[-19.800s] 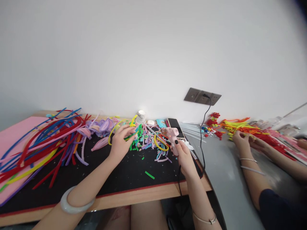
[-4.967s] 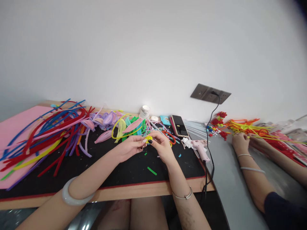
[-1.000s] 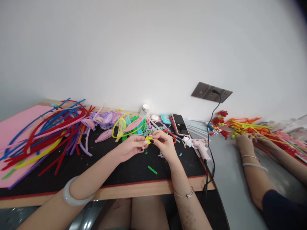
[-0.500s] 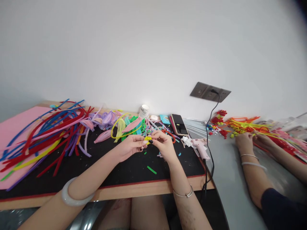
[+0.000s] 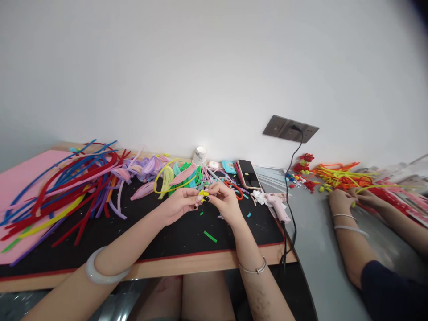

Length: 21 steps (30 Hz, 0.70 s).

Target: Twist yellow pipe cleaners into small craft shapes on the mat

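Note:
A small curled yellow pipe-cleaner piece [image 5: 203, 194] is pinched between both my hands, above the black mat [image 5: 143, 240]. My left hand [image 5: 179, 206] grips it from the left with thumb and fingertips. From the other side, the thumb and fingers of my right hand [image 5: 226, 203] are closed on it; part of the piece is hidden behind them. Below my hands lies a short green pipe-cleaner piece [image 5: 210, 236]. Just behind them are bundles of yellow pipe cleaners [image 5: 166, 182] and green pipe cleaners [image 5: 182, 171].
Long red and blue pipe cleaners [image 5: 63, 187] spread over pink sheets [image 5: 16, 178] at left. A paper cup [image 5: 199, 155], a phone [image 5: 248, 174] and a pink glue gun [image 5: 278, 207] with a cord [image 5: 291, 165] stand behind and right. A co-worker's hands [image 5: 341, 200] work at the right table.
The view has shifted very slightly. My hands keep their pinch on the yellow piece, with the right fingers turned a little. The co-worker's hands have moved slightly.

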### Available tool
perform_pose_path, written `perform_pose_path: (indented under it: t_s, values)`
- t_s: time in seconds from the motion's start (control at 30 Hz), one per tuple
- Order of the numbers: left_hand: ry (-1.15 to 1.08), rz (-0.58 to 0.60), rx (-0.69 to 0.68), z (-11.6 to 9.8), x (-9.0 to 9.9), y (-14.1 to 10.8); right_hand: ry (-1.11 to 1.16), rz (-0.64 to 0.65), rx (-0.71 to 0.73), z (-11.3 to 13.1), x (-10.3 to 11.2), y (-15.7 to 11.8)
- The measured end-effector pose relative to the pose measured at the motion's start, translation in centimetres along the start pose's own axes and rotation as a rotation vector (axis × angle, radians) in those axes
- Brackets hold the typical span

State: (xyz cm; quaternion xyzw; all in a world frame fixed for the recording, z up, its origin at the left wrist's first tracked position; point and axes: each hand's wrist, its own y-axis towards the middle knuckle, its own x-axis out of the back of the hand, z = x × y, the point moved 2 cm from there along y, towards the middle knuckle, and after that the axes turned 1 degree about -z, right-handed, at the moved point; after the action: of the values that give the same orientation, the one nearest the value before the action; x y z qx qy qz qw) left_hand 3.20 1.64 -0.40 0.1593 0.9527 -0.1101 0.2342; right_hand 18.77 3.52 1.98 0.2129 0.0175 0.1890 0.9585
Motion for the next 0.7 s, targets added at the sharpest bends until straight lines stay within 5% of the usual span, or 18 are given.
perform_pose_path:
  t_s: [0.37, 0.7]
  values:
    - [0.124, -0.003, -0.007, -0.54, 0.23, 0.17, -0.114, -0.027, -0.014, 0.04, 0.25, 0.01]
    - [0.180, 0.057, 0.007, -0.78, 0.42, -0.07, -0.208, 0.083, 0.026, 0.19, 0.26, 0.06]
